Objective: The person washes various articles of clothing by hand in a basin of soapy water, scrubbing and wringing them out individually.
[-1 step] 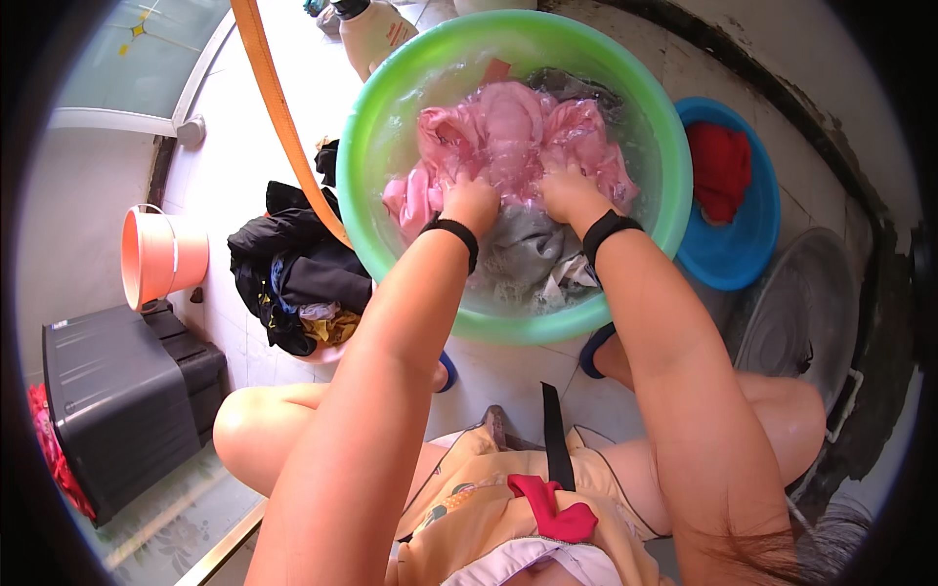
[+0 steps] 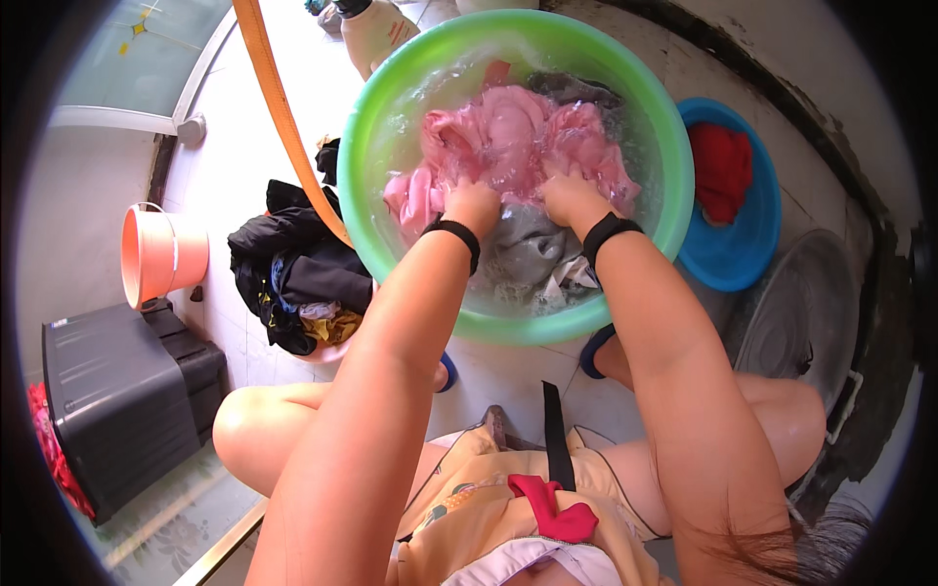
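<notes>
A large green basin [image 2: 354, 146] of water stands on the floor in front of me. In it, a soaked pink garment [image 2: 513, 122] spreads across the water, with a grey cloth [image 2: 528, 239] nearer me and a dark cloth [image 2: 576, 90] at the far side. My left hand [image 2: 471, 207] is closed on the near left part of the pink garment. My right hand [image 2: 575, 198] grips its near right part, apart from the left. Water and wet fabric partly hide the fingers of both. Each wrist wears a black band.
Left of the basin lies a heap of dark clothes [image 2: 293, 244], with an orange strap [image 2: 278, 107] crossing above. Farther left stand a pink bucket [image 2: 161, 256] and a dark grey box [image 2: 127, 400]. At right are a blue basin [image 2: 728, 259] holding red cloth [image 2: 721, 171] and a grey metal basin [image 2: 801, 303].
The pink garment has shifted very slightly to the right and toward me, and the ripples around it differ. Both hands stay almost where they were.
</notes>
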Demonstrator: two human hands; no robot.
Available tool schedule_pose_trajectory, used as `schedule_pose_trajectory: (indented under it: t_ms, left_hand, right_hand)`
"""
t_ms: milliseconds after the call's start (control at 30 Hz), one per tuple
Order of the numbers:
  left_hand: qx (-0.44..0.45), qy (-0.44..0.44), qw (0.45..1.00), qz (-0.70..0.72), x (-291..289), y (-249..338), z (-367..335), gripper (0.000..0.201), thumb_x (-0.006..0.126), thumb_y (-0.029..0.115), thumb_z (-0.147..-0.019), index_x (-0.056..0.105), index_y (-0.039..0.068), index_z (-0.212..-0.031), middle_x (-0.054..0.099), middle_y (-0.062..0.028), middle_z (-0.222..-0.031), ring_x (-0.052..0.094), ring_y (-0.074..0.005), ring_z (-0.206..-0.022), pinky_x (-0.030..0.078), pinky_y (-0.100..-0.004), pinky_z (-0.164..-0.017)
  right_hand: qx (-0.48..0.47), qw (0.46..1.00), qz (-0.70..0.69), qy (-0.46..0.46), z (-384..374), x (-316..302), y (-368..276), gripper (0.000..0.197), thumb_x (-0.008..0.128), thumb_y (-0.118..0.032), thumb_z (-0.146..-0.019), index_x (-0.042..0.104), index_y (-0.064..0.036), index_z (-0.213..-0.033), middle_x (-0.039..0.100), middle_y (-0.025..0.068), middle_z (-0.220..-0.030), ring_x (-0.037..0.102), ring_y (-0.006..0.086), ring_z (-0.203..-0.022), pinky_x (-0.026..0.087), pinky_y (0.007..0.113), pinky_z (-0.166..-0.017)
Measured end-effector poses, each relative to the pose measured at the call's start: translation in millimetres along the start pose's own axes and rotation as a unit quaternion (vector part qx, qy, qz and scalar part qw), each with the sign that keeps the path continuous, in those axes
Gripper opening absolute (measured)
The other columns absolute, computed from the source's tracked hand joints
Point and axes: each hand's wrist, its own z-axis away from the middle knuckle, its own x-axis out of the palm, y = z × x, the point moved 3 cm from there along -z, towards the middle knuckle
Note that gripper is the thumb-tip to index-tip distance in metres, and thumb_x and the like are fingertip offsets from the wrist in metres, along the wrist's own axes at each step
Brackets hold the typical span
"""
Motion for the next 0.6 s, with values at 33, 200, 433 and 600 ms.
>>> schedule_pose_trajectory:
  t_ms: [33,200,433,600]
  left_hand:
    - [-0.025,-0.026,0.999,0.016,2,2,1,0.024,0.046,0.017,-0.078,0.063,0.010,-0.094,0.051,-0.0096,-0.114,0.040,-0.0323,-0.112,0.030,-0.0529,-0.091]
    - [0.115,-0.002,0.989,0.092,-15,-10,8,0.022,0.045,0.010,-0.075,0.062,0.006,-0.089,0.060,-0.0174,-0.090,0.058,-0.0332,-0.083,0.045,-0.0389,-0.074]
    - [-0.008,0.224,0.855,0.467,-151,-49,62,0.030,0.057,0.020,-0.079,0.052,0.000,-0.101,0.059,-0.0105,-0.076,0.057,-0.0157,-0.068,0.045,-0.0276,-0.061]
    - [0.222,0.243,0.816,0.476,-228,-14,141,0.044,0.064,0.018,-0.076,0.045,0.000,-0.111,0.059,-0.0074,-0.087,0.056,-0.0113,-0.080,0.045,-0.0234,-0.070]
  right_hand:
    - [0.005,0.999,0.005,-0.042,0,7,2,0.032,0.044,-0.013,-0.080,0.056,-0.0207,-0.108,0.042,0.0085,-0.126,0.039,0.0334,-0.115,0.034,0.050,-0.091]
    - [-0.032,0.996,-0.074,-0.028,5,8,10,0.028,0.050,-0.016,-0.076,0.059,-0.0123,-0.102,0.059,0.0141,-0.097,0.055,0.0305,-0.093,0.043,0.038,-0.080]
    - [-0.100,0.932,-0.230,0.261,63,-146,1,0.021,0.053,-0.020,-0.076,0.062,-0.0022,-0.080,0.061,0.0091,-0.070,0.059,0.0157,-0.067,0.044,0.028,-0.059]
    - [-0.241,0.855,-0.276,0.368,173,-226,-52,0.026,0.058,-0.021,-0.076,0.060,-0.0010,-0.092,0.060,0.0061,-0.082,0.055,0.0099,-0.077,0.044,0.025,-0.067]
